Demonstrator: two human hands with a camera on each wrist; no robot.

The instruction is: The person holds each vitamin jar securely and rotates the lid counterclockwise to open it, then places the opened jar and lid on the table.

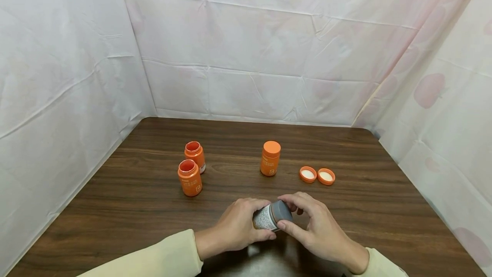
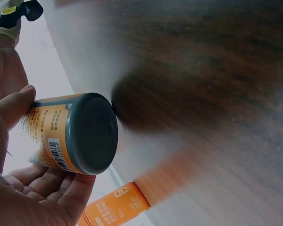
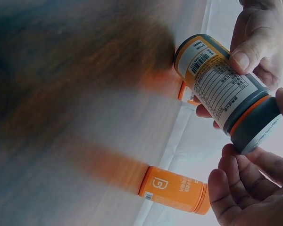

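A dark grey bottle (image 1: 265, 219) with a white and orange label is tilted above the near part of the table, its base toward the left. My left hand (image 1: 242, 223) grips its body, thumb on one side and fingers on the other. At the other end, the thumb and fingers of my right hand (image 1: 317, 230) hold the grey cap (image 1: 282, 210). An orange band shows just below the cap (image 3: 257, 125) in the right wrist view. From the left wrist camera, the bottle's flat base (image 2: 92, 134) is in plain sight.
Two uncapped orange bottles, one nearer (image 1: 190, 183) and one farther (image 1: 195, 156), stand upright at the left. A capped orange bottle (image 1: 270, 160) stands mid-table. To its right, two orange lids (image 1: 307, 174) lie with white insides up. White sheets (image 1: 246, 46) surround the dark wooden table (image 1: 115, 208).
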